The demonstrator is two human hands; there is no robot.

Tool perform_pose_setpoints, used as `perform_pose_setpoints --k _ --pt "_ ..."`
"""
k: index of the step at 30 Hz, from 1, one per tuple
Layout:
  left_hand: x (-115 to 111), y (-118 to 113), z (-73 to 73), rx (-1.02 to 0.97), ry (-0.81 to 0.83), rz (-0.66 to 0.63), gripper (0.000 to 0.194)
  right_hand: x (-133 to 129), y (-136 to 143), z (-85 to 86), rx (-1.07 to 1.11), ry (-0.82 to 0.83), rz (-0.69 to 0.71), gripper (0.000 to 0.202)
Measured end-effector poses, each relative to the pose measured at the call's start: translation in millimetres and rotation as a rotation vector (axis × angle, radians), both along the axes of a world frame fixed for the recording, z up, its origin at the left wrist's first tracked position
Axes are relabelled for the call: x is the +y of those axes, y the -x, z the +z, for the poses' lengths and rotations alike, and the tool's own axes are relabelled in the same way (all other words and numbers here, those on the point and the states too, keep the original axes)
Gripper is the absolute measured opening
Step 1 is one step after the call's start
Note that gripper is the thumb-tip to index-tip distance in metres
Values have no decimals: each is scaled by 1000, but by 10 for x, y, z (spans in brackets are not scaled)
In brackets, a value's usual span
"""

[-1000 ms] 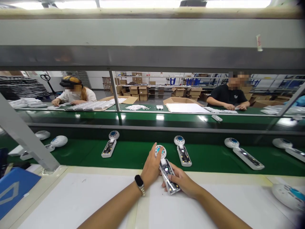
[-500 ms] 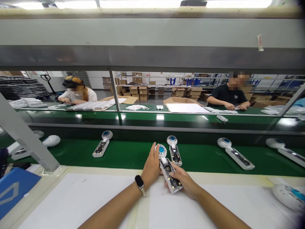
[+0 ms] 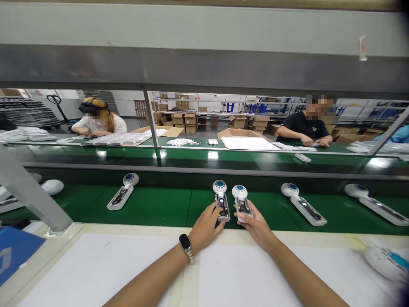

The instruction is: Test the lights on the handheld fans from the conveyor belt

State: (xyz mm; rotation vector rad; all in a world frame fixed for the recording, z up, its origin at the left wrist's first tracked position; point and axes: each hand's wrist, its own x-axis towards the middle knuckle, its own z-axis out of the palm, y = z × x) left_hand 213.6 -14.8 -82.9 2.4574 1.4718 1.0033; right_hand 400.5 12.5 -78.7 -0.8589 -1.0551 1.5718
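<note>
1 device point(image 3: 243, 205) between right thumb point(image 3: 247, 220) and fingers point(image 3: 254, 209)

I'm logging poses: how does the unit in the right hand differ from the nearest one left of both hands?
The right hand grips the held unit; the left unit lies untouched on the belt. The held unit's handle points slightly rightward from its head; the left unit's, leftward. Both heads are round with blue centres.

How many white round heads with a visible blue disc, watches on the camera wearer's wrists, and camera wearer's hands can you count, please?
White heads with blue disc: 6
Watches: 1
Wearer's hands: 2
Total: 9
</note>
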Motion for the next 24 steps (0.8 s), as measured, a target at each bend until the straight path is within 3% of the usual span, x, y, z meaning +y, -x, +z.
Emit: perform_pose_setpoints --k 3,6,10,15,24 --pt "11 -5 -30 3 -6 30 32 61 12 -63 -30 12 -96 110" --pt "16 -9 -36 -52 15 106 34 99 24 -107 -109 22 -232 118" --pt "11 -10 -9 -114 63 121 27 85 16 -138 -301 -85 -333 103" --pt "-9 -2 42 -159 82 157 24 -32 46 -145 -440 -311 -324 76" --pt "41 56 -16 -259 134 195 17 -63 127 -152 -357 -310 -200 59"
